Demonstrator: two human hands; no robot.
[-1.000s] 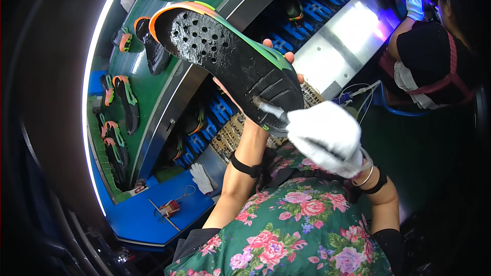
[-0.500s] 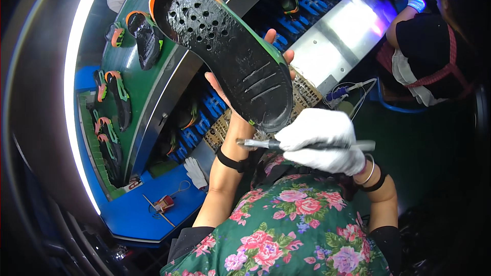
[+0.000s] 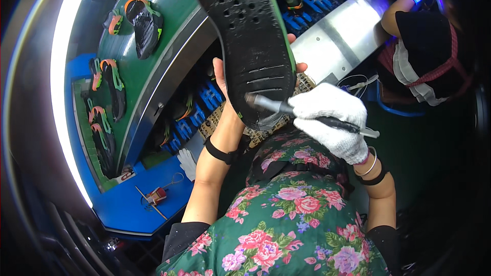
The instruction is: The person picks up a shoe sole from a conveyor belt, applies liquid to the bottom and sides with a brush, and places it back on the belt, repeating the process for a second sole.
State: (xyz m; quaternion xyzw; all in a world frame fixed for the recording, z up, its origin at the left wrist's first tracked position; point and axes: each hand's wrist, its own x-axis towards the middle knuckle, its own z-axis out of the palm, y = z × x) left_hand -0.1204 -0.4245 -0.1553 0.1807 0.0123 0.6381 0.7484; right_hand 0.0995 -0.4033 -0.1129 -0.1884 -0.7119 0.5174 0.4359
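The bare left hand [image 3: 232, 97] is mostly hidden behind a black perforated shoe sole with an orange and green edge [image 3: 250, 41], which it holds up in the upper middle of the frame; its thumb lies along the sole's left edge and fingertips show past the right edge, so the fingers are wrapped around the sole from behind. The left forearm rises from the lower middle of the frame, with a black band at the wrist.

The right hand in a white knitted glove [image 3: 332, 122] sits right of centre, its fingers closed tight around a slim dark-handled brush [image 3: 307, 115]. The brush lies nearly level, its tip touching the lower end of the sole, where a wet shine shows. The right wrist, bent, carries a thin bangle and a black band; the forearm comes up from the lower right.

In the upper left of the frame a curved green conveyor belt [image 3: 174, 15] carries more black soles. In the upper right another person [image 3: 424, 51] in a blue glove works at a metal bench
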